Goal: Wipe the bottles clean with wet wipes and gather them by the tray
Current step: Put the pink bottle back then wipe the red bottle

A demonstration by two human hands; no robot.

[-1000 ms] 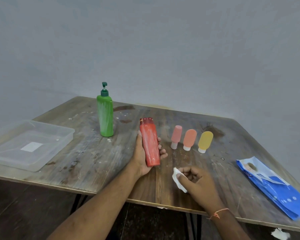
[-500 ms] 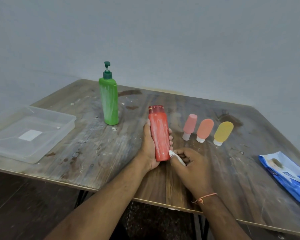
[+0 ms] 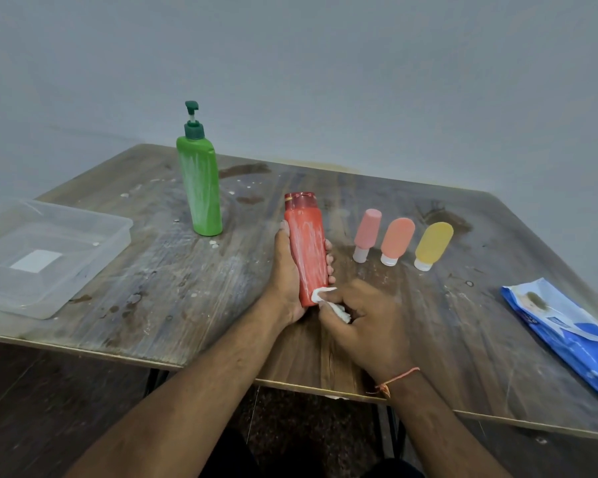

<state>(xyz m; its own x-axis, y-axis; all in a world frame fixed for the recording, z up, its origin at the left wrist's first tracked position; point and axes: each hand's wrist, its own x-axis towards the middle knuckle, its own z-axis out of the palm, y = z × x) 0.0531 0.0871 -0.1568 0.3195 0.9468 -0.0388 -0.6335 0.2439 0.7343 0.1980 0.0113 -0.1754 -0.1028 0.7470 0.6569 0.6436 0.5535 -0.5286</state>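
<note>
The left hand point(image 3: 290, 270) was wrapped around the red bottle point(image 3: 306, 250), its grip closed on the lower body, with the bottle held upright just above the counter point(image 3: 173, 270). The right hand point(image 3: 366, 319) had its grip pinched on a bunched white wet wipe point(image 3: 325, 298), pressing it against the bottle's base, directly below the left grip.

Probable faults from this position: the bottle appeared wet and smeared, so it could slip through the left grip under downward wiping force. The wipe was crumpled small and could smear the residue rather than lift it. A dropped bottle could strike the three small tubes to the right of the grips.

The red bottle carried whitish streaks along its length and a darker red cap on top. The green pump bottle point(image 3: 199, 191), standing beyond and left of the left grip, showed similar streaks. The pink tube point(image 3: 366, 234), orange tube point(image 3: 396, 241) and yellow tube point(image 3: 432, 244) stood cap-down. The clear tray point(image 3: 83, 246) lay far left; the blue wipe pack point(image 3: 567, 336) lay far right.
</note>
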